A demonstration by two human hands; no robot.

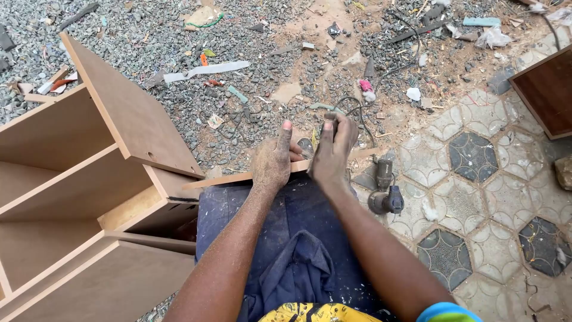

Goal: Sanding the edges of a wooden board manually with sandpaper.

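both hands grip a thin wood strip (238, 177) across the lap: left hand (273, 161) and right hand (331, 152) clenched on it. strip's middle hidden behind them; right fingertips unclear.

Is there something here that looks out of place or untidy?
Yes. An angle grinder lies on its side on the tiled floor, its cable trailing into scraps scattered over the gravel. Both hands are coated in dust.

Outdoor carpentry worksite, unfinished board cabinet (77, 197), angle grinder (385, 194), littered gravel (179, 36)
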